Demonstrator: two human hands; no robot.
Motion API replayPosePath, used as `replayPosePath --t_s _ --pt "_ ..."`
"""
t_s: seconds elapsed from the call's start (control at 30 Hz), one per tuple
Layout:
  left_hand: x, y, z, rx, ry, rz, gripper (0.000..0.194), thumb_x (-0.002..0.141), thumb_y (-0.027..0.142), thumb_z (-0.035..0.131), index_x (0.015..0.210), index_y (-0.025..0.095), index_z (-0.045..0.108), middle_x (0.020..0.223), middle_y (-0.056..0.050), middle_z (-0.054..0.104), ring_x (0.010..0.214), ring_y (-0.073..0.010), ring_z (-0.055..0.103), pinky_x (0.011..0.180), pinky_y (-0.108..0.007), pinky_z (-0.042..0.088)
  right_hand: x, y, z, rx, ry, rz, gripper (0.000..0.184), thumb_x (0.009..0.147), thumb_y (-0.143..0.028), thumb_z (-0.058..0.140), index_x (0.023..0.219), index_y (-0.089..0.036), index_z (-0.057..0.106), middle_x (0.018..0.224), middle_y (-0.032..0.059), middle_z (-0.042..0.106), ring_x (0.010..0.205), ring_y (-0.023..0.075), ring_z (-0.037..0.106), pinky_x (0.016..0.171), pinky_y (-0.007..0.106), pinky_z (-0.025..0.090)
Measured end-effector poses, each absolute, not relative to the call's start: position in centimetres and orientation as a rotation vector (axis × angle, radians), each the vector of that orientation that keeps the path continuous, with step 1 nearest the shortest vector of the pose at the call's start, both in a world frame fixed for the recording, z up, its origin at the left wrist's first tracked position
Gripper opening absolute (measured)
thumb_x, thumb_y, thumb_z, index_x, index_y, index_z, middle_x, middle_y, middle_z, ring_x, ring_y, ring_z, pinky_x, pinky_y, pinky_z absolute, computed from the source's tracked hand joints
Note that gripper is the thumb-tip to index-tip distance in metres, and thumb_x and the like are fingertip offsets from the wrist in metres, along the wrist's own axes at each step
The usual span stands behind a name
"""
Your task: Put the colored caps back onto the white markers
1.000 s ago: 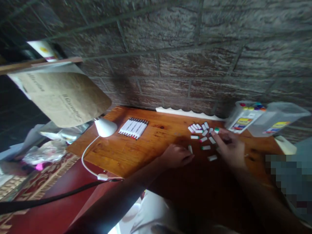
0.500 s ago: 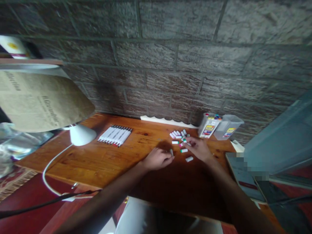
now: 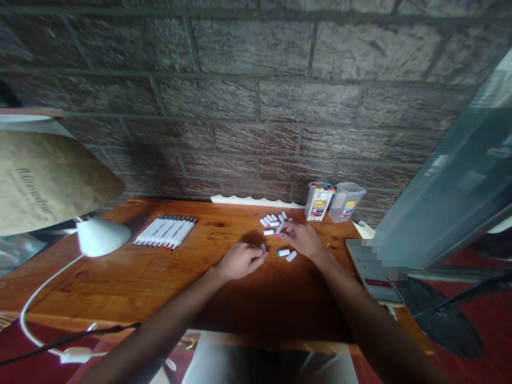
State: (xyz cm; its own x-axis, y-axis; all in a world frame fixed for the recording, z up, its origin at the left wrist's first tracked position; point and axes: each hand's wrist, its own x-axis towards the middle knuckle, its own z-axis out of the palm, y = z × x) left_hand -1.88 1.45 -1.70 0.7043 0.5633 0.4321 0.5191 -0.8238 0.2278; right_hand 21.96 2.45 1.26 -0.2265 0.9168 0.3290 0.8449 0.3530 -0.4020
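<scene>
Wht caps [image 3: 284, 253], some grn-tipped, & orangey-brn grained table [image 3: 224, 226]

On the table [image 3: 216, 226] before me, the lamp [image 3: 102, 237] stands at far left, with the markers [image 3: 165, 231] right of it. Farther right, caps [image 3: 283, 253] lie near my right hand [image 3: 303, 239]; behind it, two tubs [image 3: 318, 202] stand side by side before the wall [image 3: 236, 96].
</scene>
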Motion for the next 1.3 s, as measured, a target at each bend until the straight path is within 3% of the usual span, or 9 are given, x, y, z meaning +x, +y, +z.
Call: replayPosePath --t_s 0.2,0.33,0.5,0.63,0.87,1.0,1.13,1.23,1.3 --pt "-1.9 1.7 -1.8 2.837 0.859 0.751 0.043 0.097 0.031 0.043 0.058 0.017 0.055 0.056 0.0 0.055 0.051 -0.0104 0.047 0.056 -0.026 0.029 21.1 1.3 2.3 -1.482 -2.121 0.125 0.022 0.092 -0.034 0.052 0.09 -0.024 0.072 0.088 0.0034 0.075 0.075 0.0168 0.067 0.067 0.025 0.043" --pt "-1.8 1.9 -2.0 2.836 0.87 0.771 0.043 0.097 0.031 0.042 0.059 0.017 0.054 0.056 0.0 0.056 0.052 -0.0103 0.047 0.057 -0.026 0.029 20.0 0.3 2.2 -1.463 -2.146 0.058 0.029 0.093 -0.037 0.051 0.074 -0.022 0.068 0.076 0.0036 0.073 0.072 0.0165 0.065 0.064 0.024 0.039" --pt "-1.8 1.9 -2.0 2.849 0.877 0.771 0.043 0.097 0.033 0.042 0.058 0.017 0.055 0.055 0.0 0.055 0.053 -0.0107 0.048 0.056 -0.026 0.029 20.7 0.1 1.2 -1.421 -1.942 0.0 0.046 0.095 -0.046 0.043 0.059 -0.02 0.056 0.058 0.001 0.062 0.052 0.012 0.053 0.055 0.024 0.032" --pt "-1.8 1.7 -1.9 2.866 0.916 0.76 0.043 0.097 0.034 0.041 0.059 0.017 0.056 0.055 -0.001 0.056 0.054 -0.0113 0.051 0.057 -0.025 0.03 21.8 0.3 0.5 -1.413 -1.878 0.011 0.049 0.094 -0.05 0.043 0.056 -0.02 0.051 0.053 -0.0004 0.055 0.049 0.0108 0.046 0.053 0.024 0.031" --pt "-1.1 1.9 -1.2 2.819 0.977 0.672 0.044 0.094 0.04 0.045 0.058 0.017 0.057 0.053 -0.001 0.055 0.051 -0.0115 0.048 0.054 -0.026 0.027 21.6 0.6 0.1 -1.411 -1.874 0.034 0.048 0.093 -0.051 0.044 0.059 -0.021 0.058 0.055 0.0 0.059 0.051 0.0121 0.051 0.053 0.024 0.033" --pt "-0.7 3.1 -0.5 2.707 0.859 0.59 0.051 0.087 0.052 0.054 0.052 0.015 0.05 0.048 0.004 0.044 0.047 -0.008 0.036 0.051 -0.025 0.024 21.5 1.1 -0.1 -1.368 -1.931 0.077 0.031 0.092 -0.041 0.049 0.08 -0.023 0.07 0.075 0.0016 0.071 0.066 0.0152 0.062 0.063 0.024 0.042" --pt "-2.5 5.1 -0.5 2.457 1.154 0.85 0.058 0.092 0.057 0.042 0.052 0.015 0.044 0.049 0.005 0.036 0.05 -0.0078 0.034 0.052 -0.022 0.025 21.9 1.5 -0.2 -1.304 -1.967 0.089 0.019 0.089 -0.03 0.055 0.091 -0.024 0.072 0.092 0.0038 0.073 0.081 0.0185 0.065 0.077 0.029 0.048" --pt "-4.9 6.3 -0.5 2.361 1.6 1.048 0.053 0.096 0.051 0.035 0.06 0.016 0.053 0.057 0.001 0.05 0.058 -0.0119 0.047 0.06 -0.025 0.034 22.1 1.5 -0.2 -1.247 -2.016 0.104 0.016 0.088 -0.027 0.057 0.09 -0.024 0.073 0.094 0.0044 0.074 0.088 0.0205 0.065 0.086 0.033 0.047" --pt "-6.3 6.8 -0.4 2.243 2.003 1.085 0.042 0.096 0.045 0.036 0.078 0.017 0.063 0.074 -0.005 0.063 0.074 -0.0186 0.057 0.072 -0.029 0.04 22.0 1.4 -0.2 -1.195 -2.066 0.151 0.013 0.088 -0.028 0.06 0.089 -0.024 0.072 0.095 0.0042 0.074 0.091 0.021 0.065 0.088 0.035 0.046"
